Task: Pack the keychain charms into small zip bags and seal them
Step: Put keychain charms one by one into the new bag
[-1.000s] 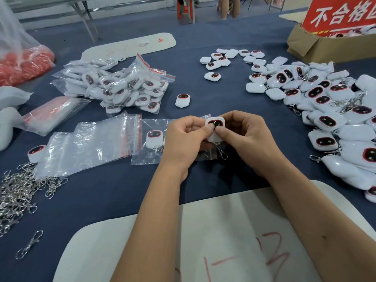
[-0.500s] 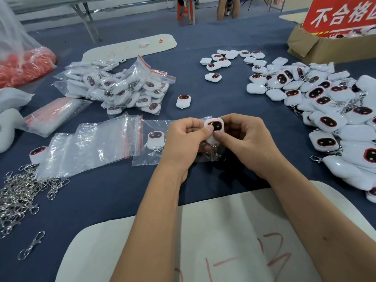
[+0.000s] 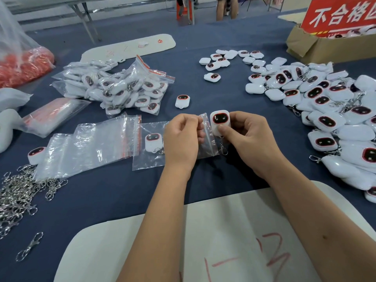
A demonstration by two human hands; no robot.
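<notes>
Keychain charm (image 3: 219,121), pinched by right hand (image 3: 244,137); small zip bag (image 3: 207,137), apparently gripped at its mouth by left hand (image 3: 182,139), at nine o'clock. Mouth to be spread wide; clasp fed first.

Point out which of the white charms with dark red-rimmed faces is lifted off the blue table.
The white charm with the dark red-rimmed face pinched in the right hand, beside the clear bag the left hand holds. All others lie on the table or in bags.
</notes>
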